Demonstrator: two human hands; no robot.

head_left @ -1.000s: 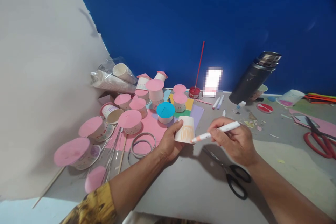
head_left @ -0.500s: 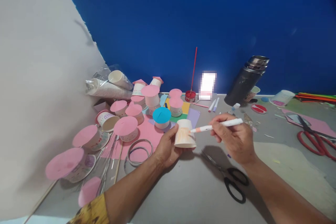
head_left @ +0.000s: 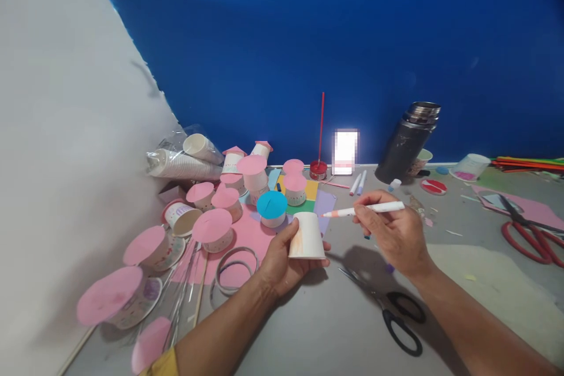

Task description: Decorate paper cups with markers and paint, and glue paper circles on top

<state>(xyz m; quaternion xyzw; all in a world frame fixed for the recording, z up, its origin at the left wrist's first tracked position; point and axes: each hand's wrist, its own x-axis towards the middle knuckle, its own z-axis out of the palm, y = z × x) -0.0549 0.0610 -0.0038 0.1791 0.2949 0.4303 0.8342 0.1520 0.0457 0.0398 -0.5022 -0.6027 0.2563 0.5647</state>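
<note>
My left hand [head_left: 282, 261] grips an upturned white paper cup [head_left: 307, 236] with faint orange colouring on its left side. My right hand [head_left: 392, 232] pinches a white marker [head_left: 365, 209] with an orange tip. The tip points left and hovers just above and to the right of the cup, not touching it. Both hands are over the grey table [head_left: 317, 317].
Black scissors [head_left: 388, 305] lie just below my right hand. Several cups with pink paper lids [head_left: 215, 226] and one with a blue lid [head_left: 272, 207] crowd the left, beside a sleeve of stacked cups [head_left: 180, 164]. A dark flask [head_left: 408, 141] stands behind; red scissors [head_left: 533, 235] lie at right.
The cup has been turned in my left hand, so the orange drawing faces away. The marker tip has lifted off the cup and risen slightly.
</note>
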